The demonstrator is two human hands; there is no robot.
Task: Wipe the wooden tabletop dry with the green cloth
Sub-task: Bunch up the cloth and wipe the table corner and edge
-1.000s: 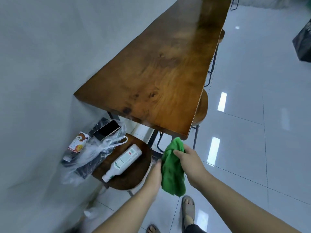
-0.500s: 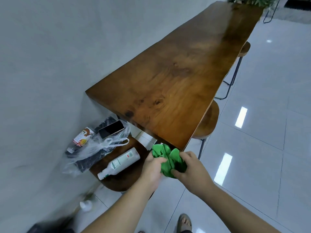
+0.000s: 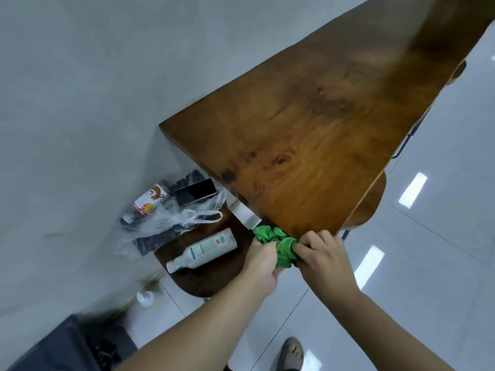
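Observation:
The long wooden tabletop point(image 3: 321, 135) runs from the near corner up to the top right, glossy and bare. The green cloth point(image 3: 278, 243) is bunched up just below the table's near corner. My left hand point(image 3: 261, 259) grips the cloth from the left and my right hand point(image 3: 320, 253) grips it from the right, knuckles touching the table's edge. Part of the cloth is hidden inside both fists.
A dark round stool point(image 3: 214, 269) below the table holds a white bottle point(image 3: 203, 250), a plastic bag point(image 3: 171, 220), a phone point(image 3: 195, 192) and a small carton point(image 3: 148, 202). Another stool point(image 3: 369, 204) sits under the table's right edge. A grey wall point(image 3: 93, 103) lies left; glossy tiles point(image 3: 428, 263) right.
The cloth hung loose from my hands a second ago; both hands have bunched it up and raised it to the table's near corner. The view has moved closer to the table.

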